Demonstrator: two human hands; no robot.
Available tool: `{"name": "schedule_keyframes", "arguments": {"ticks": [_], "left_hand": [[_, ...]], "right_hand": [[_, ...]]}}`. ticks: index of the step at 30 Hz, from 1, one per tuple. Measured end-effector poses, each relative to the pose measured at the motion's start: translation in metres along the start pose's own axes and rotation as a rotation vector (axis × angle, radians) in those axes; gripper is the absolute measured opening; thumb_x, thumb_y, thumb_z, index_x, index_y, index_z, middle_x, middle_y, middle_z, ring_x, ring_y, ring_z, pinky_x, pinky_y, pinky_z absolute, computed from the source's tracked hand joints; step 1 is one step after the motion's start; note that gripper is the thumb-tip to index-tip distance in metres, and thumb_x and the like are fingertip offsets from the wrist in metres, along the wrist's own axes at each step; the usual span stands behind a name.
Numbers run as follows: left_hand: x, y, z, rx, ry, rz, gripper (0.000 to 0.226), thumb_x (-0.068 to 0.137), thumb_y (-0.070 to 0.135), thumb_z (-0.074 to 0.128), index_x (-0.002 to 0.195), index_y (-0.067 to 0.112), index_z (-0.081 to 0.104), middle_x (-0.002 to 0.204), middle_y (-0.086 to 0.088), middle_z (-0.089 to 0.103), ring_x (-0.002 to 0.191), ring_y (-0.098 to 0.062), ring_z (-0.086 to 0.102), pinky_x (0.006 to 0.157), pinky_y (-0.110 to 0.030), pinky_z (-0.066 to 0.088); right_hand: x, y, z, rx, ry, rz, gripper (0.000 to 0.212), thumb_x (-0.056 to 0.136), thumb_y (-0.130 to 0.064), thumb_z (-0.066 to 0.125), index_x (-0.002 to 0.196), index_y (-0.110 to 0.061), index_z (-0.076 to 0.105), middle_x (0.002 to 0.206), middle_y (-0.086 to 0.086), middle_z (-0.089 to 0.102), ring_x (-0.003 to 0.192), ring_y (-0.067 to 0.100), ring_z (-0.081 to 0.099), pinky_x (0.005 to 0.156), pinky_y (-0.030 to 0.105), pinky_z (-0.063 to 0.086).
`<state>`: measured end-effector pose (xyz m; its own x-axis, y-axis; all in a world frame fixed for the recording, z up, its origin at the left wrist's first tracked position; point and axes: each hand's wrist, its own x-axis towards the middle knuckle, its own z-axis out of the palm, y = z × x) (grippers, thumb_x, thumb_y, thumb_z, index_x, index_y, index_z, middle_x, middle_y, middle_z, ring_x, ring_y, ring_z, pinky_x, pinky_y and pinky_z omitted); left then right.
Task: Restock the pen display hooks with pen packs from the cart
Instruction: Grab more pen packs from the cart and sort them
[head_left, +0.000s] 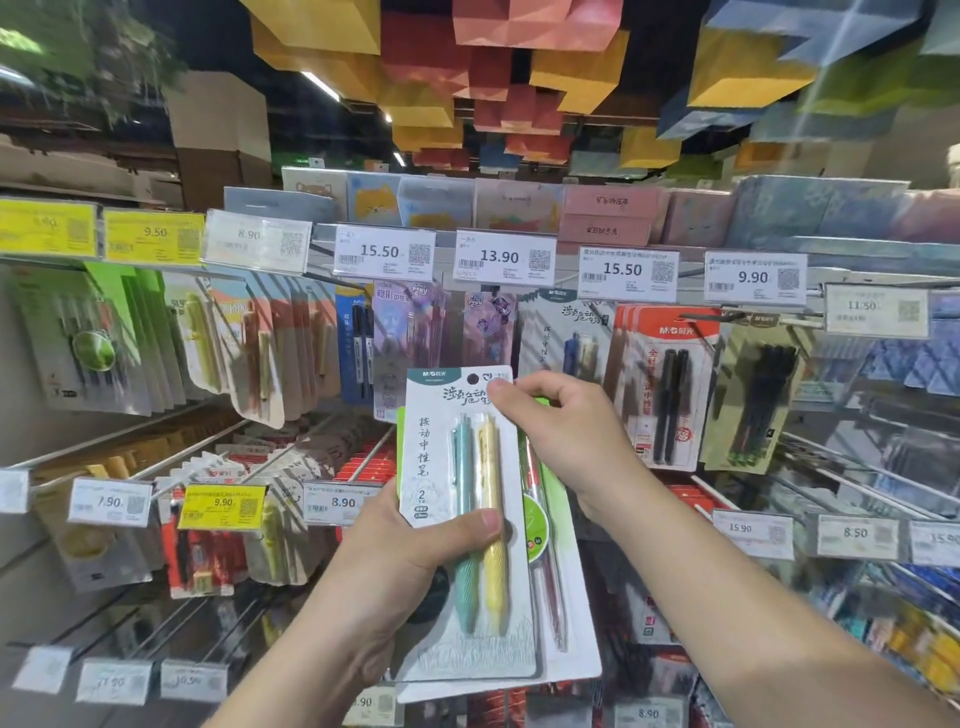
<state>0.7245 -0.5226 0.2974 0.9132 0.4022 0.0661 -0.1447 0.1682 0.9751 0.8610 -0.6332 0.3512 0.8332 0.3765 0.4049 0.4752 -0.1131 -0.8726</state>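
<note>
Shop pegboard display (649, 364) under paper-block ceiling; left hand (415, 540) grips stacked glossy pen packs (457, 467), right hand (566, 431) pinching the top card's corner.

My left hand (410, 540) is covering the bottom left of the front pen pack (462, 525), and my fingers are hiding behind it. That front pack is hiding most of the green pack (553, 512) behind it. My right hand (566, 431) is covering the front pack's top right corner. The packs on the left hooks (93, 343) are looking blurry. The words on the low price tags (111, 680) are looking too smeared to read.
</note>
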Motion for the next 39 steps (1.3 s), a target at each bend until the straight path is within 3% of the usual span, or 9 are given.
{"name": "schedule_keyframes", "arguments": {"ticks": [3,10,15,19,22,27,30,33,39], "left_hand": [[0.0,0.0,-0.001,0.028,-0.018,-0.006,0.048,0.071,-0.001,0.084,0.116,0.01,0.07,0.1,-0.012,0.08,0.091,-0.029,0.078,0.078,-0.032,0.058],[0.002,-0.004,0.0,0.025,-0.024,-0.001,0.048,0.071,-0.001,0.085,0.116,0.009,0.069,0.099,-0.011,0.08,0.085,-0.023,0.079,0.066,-0.021,0.059],[0.007,-0.011,-0.001,-0.061,0.01,-0.101,0.059,0.06,0.049,0.092,0.112,0.025,0.078,0.111,-0.015,0.074,0.096,-0.029,0.056,0.087,-0.039,0.042],[0.006,-0.006,0.004,-0.001,0.098,-0.164,0.064,0.078,0.078,0.066,0.126,0.035,0.07,0.119,0.004,0.076,0.113,-0.024,0.07,0.106,-0.045,0.05],[0.004,-0.001,0.004,-0.088,0.072,-0.241,0.048,0.1,0.062,0.05,0.125,0.027,0.07,0.108,-0.006,0.08,0.096,-0.031,0.077,0.082,-0.047,0.062],[0.0,-0.003,0.006,-0.118,0.053,-0.206,0.029,0.103,0.038,0.056,0.118,0.019,0.073,0.105,-0.013,0.08,0.084,-0.03,0.078,0.07,-0.044,0.062],[0.002,-0.007,0.002,-0.099,0.063,-0.159,0.026,0.104,0.033,0.055,0.121,0.024,0.072,0.109,-0.009,0.079,0.093,-0.03,0.077,0.086,-0.051,0.06],[0.004,-0.007,-0.003,-0.068,0.057,-0.144,0.026,0.105,0.033,0.053,0.122,0.027,0.072,0.114,-0.005,0.078,0.11,-0.032,0.073,0.104,-0.061,0.05],[0.009,-0.004,-0.02,-0.004,0.056,-0.064,0.025,0.106,0.03,0.053,0.126,0.029,0.068,0.122,0.009,0.076,0.115,-0.01,0.07,0.111,-0.038,0.041]], "right_hand": [[0.001,-0.002,0.002,0.144,-0.06,0.062,0.038,0.086,-0.041,0.081,0.087,-0.004,0.074,0.078,-0.002,0.066,0.076,0.007,0.06,0.077,0.022,0.046],[-0.001,0.0,0.006,0.297,-0.089,0.184,0.01,0.086,-0.022,0.081,0.091,-0.014,0.077,0.097,-0.002,0.08,0.105,0.021,0.073,0.105,0.041,0.051],[-0.001,0.005,0.005,0.377,-0.047,0.235,0.003,0.083,-0.02,0.075,0.084,-0.017,0.076,0.093,-0.001,0.08,0.107,0.026,0.071,0.112,0.05,0.045],[-0.001,0.008,0.002,0.44,0.025,0.227,0.004,0.076,-0.024,0.068,0.076,-0.022,0.064,0.093,0.006,0.071,0.098,0.029,0.062,0.106,0.046,0.044],[-0.001,0.007,-0.001,0.497,0.101,0.239,0.009,0.07,-0.028,0.064,0.076,-0.025,0.058,0.094,0.009,0.059,0.099,0.033,0.057,0.101,0.038,0.04],[-0.004,0.007,-0.003,0.628,0.119,0.273,0.023,0.074,-0.025,0.067,0.093,-0.015,0.073,0.111,0.023,0.074,0.108,0.04,0.069,0.109,0.063,0.045],[-0.004,0.011,-0.003,0.727,0.116,0.246,0.017,0.088,-0.018,0.061,0.101,-0.014,0.07,0.111,0.021,0.075,0.098,0.034,0.07,0.109,0.063,0.044],[-0.003,0.012,-0.002,0.75,0.11,0.198,0.028,0.072,-0.031,0.07,0.097,-0.019,0.068,0.107,0.015,0.074,0.107,0.039,0.068,0.113,0.063,0.039],[0.001,0.013,-0.015,0.688,0.166,0.179,0.044,0.062,-0.038,0.07,0.096,-0.01,0.074,0.116,0.015,0.074,0.12,0.037,0.065,0.115,0.055,0.043]]}}
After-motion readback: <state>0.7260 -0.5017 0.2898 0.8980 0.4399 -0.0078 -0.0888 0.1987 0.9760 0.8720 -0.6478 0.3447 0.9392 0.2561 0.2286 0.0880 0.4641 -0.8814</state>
